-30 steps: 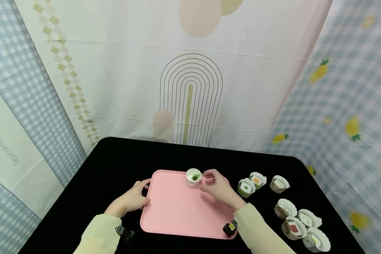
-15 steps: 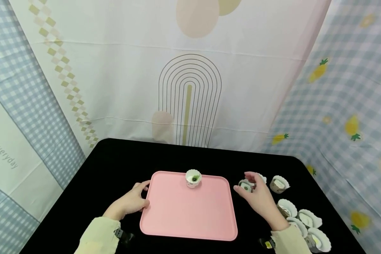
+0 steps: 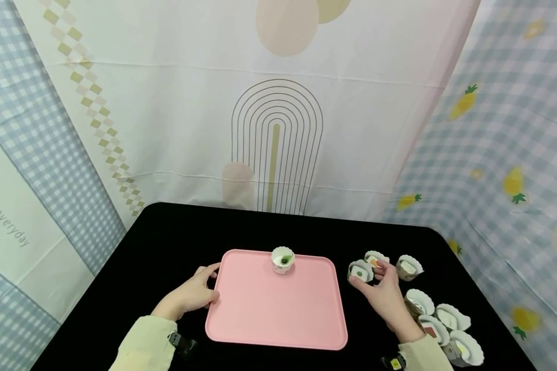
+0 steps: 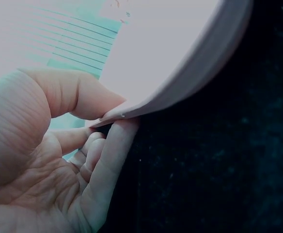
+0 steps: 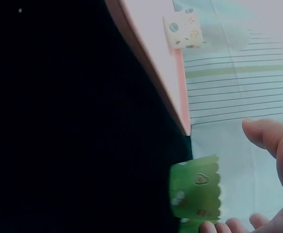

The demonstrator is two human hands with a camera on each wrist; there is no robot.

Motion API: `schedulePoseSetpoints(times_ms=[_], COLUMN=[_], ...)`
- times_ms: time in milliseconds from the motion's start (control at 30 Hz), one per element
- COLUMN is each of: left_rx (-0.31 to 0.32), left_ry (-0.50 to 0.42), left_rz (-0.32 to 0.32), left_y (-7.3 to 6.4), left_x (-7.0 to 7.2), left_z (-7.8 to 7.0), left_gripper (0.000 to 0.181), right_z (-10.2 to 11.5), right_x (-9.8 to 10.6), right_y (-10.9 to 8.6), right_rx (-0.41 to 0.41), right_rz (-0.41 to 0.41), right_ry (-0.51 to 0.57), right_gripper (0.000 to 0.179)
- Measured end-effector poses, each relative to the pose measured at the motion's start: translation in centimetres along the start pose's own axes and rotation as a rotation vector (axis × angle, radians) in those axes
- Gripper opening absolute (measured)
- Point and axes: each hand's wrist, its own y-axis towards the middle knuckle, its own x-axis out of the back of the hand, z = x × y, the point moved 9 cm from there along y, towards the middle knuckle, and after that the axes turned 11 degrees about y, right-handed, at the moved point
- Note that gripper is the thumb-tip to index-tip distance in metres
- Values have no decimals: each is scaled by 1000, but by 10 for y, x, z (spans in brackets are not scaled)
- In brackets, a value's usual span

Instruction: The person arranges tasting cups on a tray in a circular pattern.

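Note:
My left hand [image 3: 192, 291] pinches the left edge of a pink tray [image 3: 278, 314]. In the left wrist view the thumb [image 4: 90, 99] lies over the tray's rim, with fingers underneath. A white paper baking cup [image 3: 282, 264] with something green inside stands near the tray's far edge. My right hand [image 3: 384, 296] hovers beside a green paper baking cup [image 3: 355, 282] right of the tray. That cup holds a white piece with a green centre [image 3: 359, 274]. In the right wrist view, thumb and fingers are spread apart near the green cup [image 5: 196, 188], with a gap between thumb and cup.
Behind the right fingers is another baking cup [image 3: 373, 254] with an orange-centred piece. One more cup [image 3: 408, 268] stands to its right. Several cups, including one with a red-centred piece [image 3: 430, 330], cluster at the table's [image 3: 190, 226] right front. A patterned curtain [image 3: 190, 129] hangs behind.
My right hand has moved right, from beside the white cup on the tray to the green cup, and drawn back slightly. The left hand stays on the tray's edge.

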Motion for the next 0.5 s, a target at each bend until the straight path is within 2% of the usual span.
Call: schedulePoseSetpoints(times_ms=[233, 333, 500], left_rx=[-5, -6, -6], left_ry=[-15, -16, -18], left_rz=[6, 4, 10], left_y=[-1, -2, -3], left_x=[0, 0, 1], left_z=[-2, -3, -2], left_gripper=[82, 82, 82], right_z=[-27, -35, -41], right_x=[-9, -13, -16], right_y=[5, 7, 9], right_rx=[-166, -203, -219], right_rz=[44, 50, 73], right_ry=[144, 176, 180], right_gripper=[110, 111, 111])
